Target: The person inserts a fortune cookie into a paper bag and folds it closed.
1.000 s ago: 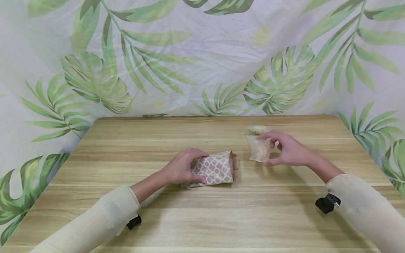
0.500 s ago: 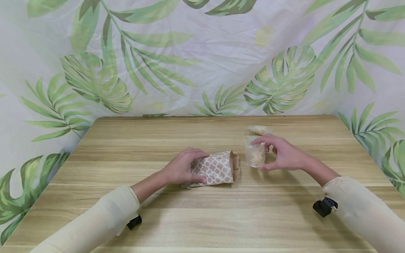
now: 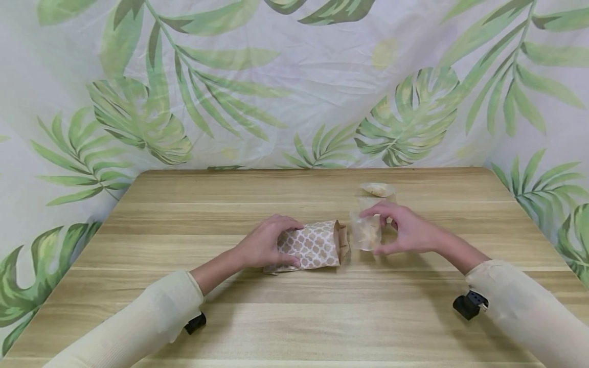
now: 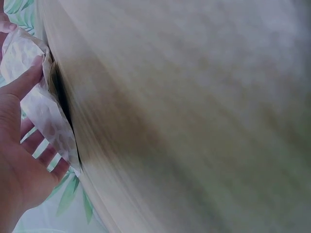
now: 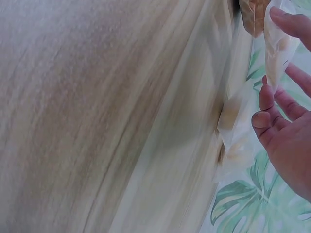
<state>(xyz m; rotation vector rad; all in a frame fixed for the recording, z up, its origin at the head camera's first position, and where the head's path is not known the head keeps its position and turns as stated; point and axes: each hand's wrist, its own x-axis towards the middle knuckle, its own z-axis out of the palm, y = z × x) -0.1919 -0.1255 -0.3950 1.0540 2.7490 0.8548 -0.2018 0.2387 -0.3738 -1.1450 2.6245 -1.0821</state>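
Observation:
A brown paper bag with a white quatrefoil pattern lies on the wooden table, its mouth facing right. My left hand grips its closed end, the thumb on the near side and fingers on the far side; the left wrist view shows the thumb across the bag. Just right of the mouth, my right hand pinches a small translucent packet with pale orange contents, between thumb and fingers. In the right wrist view this packet is off the table, close to the bag's brown mouth.
Behind the right hand, more translucent packets lie on the table, partly covered by the hand; how many cannot be told. The wooden tabletop reaches back to a leaf-printed cloth. Black wrist cameras hang below both sleeves.
My right hand has brought the packet left and nearer to me, towards the bag's mouth, uncovering more of the packets behind. The left hand and bag have stayed in place.

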